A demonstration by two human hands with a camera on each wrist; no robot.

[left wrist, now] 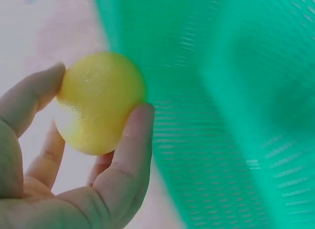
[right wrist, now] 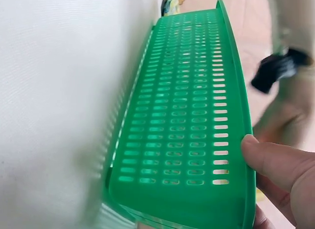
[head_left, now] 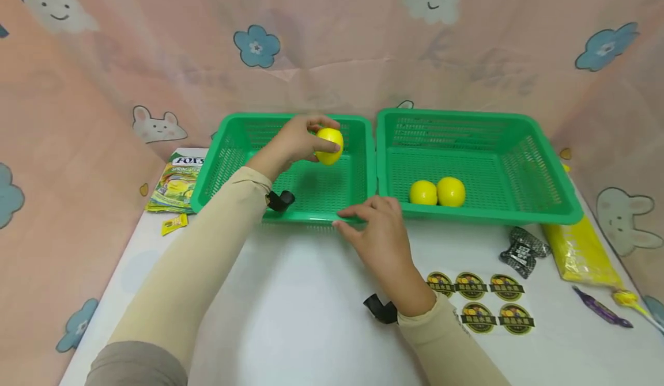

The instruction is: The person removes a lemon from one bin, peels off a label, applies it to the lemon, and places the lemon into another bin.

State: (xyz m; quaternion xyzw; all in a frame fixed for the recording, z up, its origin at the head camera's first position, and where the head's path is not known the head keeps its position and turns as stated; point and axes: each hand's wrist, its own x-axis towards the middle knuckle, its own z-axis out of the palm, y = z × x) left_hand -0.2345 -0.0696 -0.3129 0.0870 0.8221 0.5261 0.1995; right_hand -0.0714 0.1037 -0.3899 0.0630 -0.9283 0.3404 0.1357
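Yellow balls, count: three. One held, two down. Held yellow ball (left wrist: 101, 103) in the left hand (head_left: 298, 139); pair of loose balls (head_left: 451, 192) in the right basket (head_left: 487, 173), touching, by its near wall. Green baskets: two, side by side.

Shape of held ball: near-round, slightly taller than wide in the head view; long axis roughly upright there, weakly marked. Pointing direction: cannot tell.

Left fingers: curled about the ball, thumb across its near face in the head view. Out at the fingertips, off the palm, in the left wrist view. Location: over the left basket (head_left: 365, 161), toward its right end; height above basket floor, cannot tell.

Right hand (head_left: 381, 230): pinching near rim of left basket by its right corner, thumb outside.

Also on white table (head_left: 311, 294): round stickers (head_left: 478, 317), five showing; purple sweet (head_left: 602, 307), one; yellow lollipop (head_left: 625, 298), one; small yellow packet (head_left: 174, 224), one; black-wrapped sweets (head_left: 520, 253), count unclear.
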